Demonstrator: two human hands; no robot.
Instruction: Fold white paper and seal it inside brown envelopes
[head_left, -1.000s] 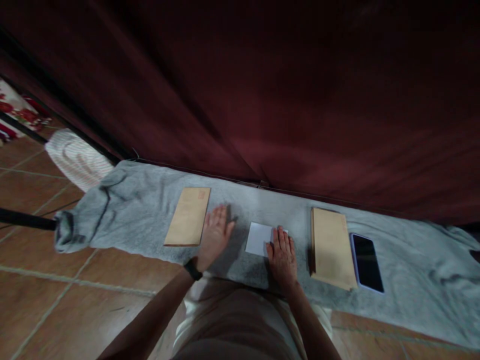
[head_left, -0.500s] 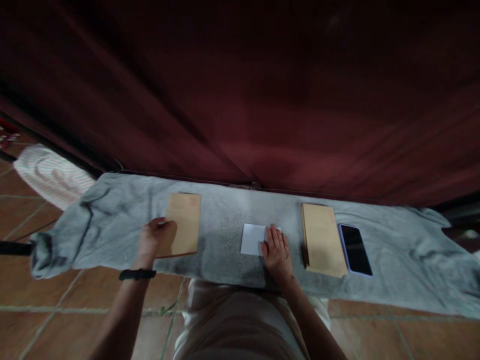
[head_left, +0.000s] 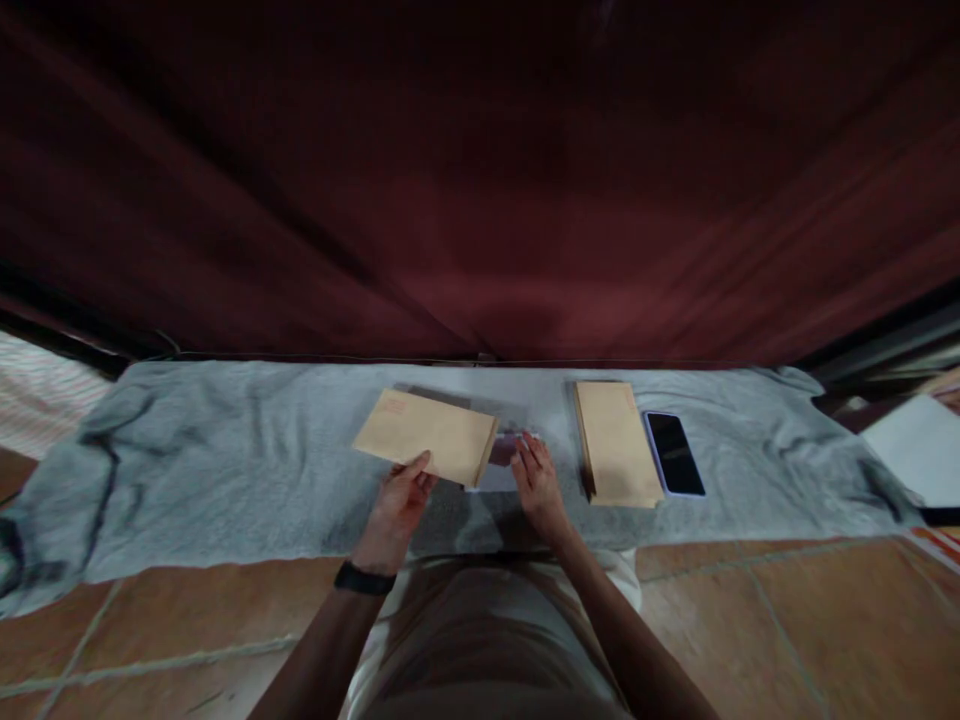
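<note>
My left hand (head_left: 397,505) grips a brown envelope (head_left: 427,436) by its near edge and holds it lifted over the grey cloth (head_left: 225,460). My right hand (head_left: 536,480) lies flat, fingers together, on a folded white paper (head_left: 501,470) that the envelope partly shades. A stack of brown envelopes (head_left: 616,440) lies just right of my right hand. A black phone (head_left: 674,453) rests against that stack on its right side.
A dark red curtain (head_left: 480,180) hangs along the far edge of the cloth. Brown floor tiles (head_left: 787,620) run along the near side. A white sheet (head_left: 911,448) sits at the far right, and a striped fabric (head_left: 37,395) shows at the far left.
My left hand took hold of the single envelope at the left and carried it right, up over the white paper. My right hand stayed on the paper. The camera swung right.
</note>
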